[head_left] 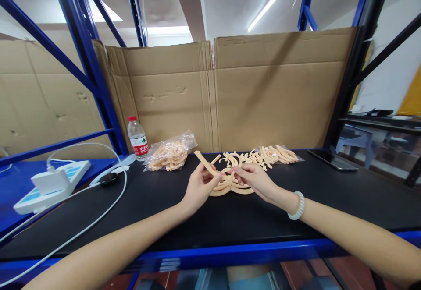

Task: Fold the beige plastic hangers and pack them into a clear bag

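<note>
Between thumb and fingers, my left hand [200,185] grips a pale, flat wooden strip [208,164] that slants up to the left. My right hand [258,179], with a light coiled band at the wrist, pinches at a small pale piece near the strip's lower end; the fingers hide what exactly it is. Just below both hands, curved wooden pieces [232,189] lie in a double-arc shape on the black tabletop. Behind the hands are more loose carved scroll-like pieces [232,156], partly covered by the fingers.
Two clear bags hold wooden pieces: one bag [171,152] at back left, another bag [279,153] at back right. A red-capped water bottle [138,139] stands left. A phone [333,159] lies right. A power strip [52,187] with white cables sits far left. Cardboard [279,93] walls the back.
</note>
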A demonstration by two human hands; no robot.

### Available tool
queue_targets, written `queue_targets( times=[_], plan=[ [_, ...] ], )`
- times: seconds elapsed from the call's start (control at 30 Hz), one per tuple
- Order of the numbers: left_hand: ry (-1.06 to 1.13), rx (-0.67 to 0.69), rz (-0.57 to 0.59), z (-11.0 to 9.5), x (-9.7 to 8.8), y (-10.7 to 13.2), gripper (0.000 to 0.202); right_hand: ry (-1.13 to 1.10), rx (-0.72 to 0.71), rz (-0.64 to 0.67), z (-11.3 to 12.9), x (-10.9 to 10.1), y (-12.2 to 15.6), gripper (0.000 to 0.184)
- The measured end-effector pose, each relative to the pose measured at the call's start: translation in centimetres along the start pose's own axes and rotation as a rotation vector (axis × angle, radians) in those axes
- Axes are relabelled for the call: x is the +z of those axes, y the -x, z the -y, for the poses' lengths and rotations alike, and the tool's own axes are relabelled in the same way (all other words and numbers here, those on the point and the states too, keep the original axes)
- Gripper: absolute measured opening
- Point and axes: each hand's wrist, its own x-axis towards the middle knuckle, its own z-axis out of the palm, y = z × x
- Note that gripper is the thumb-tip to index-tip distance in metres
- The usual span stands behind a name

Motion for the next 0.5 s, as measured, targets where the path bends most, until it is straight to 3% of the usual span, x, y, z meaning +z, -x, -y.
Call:
queue_targets(
  times=[0.3, 0.4, 0.5],
  plan=[
    [0.053, -0.176, 0.136, -0.2, 1.2, 0.5, 0.039, 0.039, 0.027, 0.033, 0.2, 0.8, 0.1, 0.032],
    [0.084, -0.194, 0.102, 0.0, 0.9, 0.4, 0.036, -0.010, 0.014, 0.011, 0.5, -0.8, -1.2, 0.038],
    [0.136, -0.169, 0.027, 0.4, 0.4, 0.0, 0.036, 0.050, -0.058, -0.094, 0.8, -3.9, -3.7, 0.037]
  ],
)
